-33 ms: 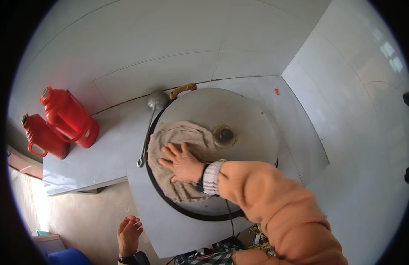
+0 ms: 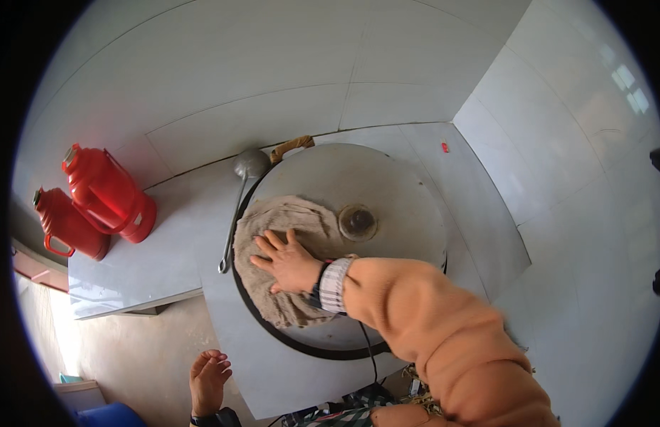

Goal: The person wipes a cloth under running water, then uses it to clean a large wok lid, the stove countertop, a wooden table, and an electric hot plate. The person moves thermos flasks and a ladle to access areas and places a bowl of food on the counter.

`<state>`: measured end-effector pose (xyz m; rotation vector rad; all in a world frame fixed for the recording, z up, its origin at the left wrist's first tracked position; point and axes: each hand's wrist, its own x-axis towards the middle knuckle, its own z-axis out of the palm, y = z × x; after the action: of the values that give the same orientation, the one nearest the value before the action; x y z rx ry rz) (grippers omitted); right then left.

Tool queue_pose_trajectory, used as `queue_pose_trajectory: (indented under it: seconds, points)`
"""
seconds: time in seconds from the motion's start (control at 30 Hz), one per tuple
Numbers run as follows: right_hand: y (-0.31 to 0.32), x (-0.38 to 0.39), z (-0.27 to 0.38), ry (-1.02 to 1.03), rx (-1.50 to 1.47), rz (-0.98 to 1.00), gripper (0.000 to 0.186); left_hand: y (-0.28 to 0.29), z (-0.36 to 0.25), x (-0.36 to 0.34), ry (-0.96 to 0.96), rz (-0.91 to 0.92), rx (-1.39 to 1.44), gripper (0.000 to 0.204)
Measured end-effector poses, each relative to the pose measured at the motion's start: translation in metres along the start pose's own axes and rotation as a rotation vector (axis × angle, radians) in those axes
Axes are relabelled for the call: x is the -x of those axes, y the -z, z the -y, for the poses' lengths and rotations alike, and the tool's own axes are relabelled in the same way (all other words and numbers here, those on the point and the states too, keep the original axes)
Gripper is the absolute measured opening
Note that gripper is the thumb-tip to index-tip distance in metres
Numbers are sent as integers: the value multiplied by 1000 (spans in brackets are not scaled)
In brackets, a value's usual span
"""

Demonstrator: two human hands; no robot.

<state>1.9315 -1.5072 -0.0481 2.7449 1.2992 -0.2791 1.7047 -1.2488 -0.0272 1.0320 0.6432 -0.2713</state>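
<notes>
We lay our right hand flat on a rumpled beige cloth, its fingers open and spread over the soft, creased fabric. The cloth covers the left part of a broad, round, dull grey lid, beside its circular knob. Our left hand hangs well apart, fingers open and loosely bent. On the smooth worktop, a round-bowled grey ladle lies just left of the lid; glossy red flasks stand farther left.

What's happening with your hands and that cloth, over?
Right hand spread on beige cloth. Left hand loosely curled, looks empty. Cloth on grey lid, knob close beside it.
</notes>
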Motion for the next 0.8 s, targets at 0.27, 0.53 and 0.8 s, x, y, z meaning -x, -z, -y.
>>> queue_pose_trajectory:
  seconds: [0.27, 0.53, 0.8]
  points:
    - [18, -16, -96, -361, -143, -6, 66, -54, -6, -14, 25, 76, -211, 12]
    - [12, 117, -210, -942, -495, 57, 58, -99, -16, -31, 69, 222, -399, 19]
    - [-23, 227, -57, -944, -390, -4, 66, -208, -24, -115, -476, 648, -933, 32]
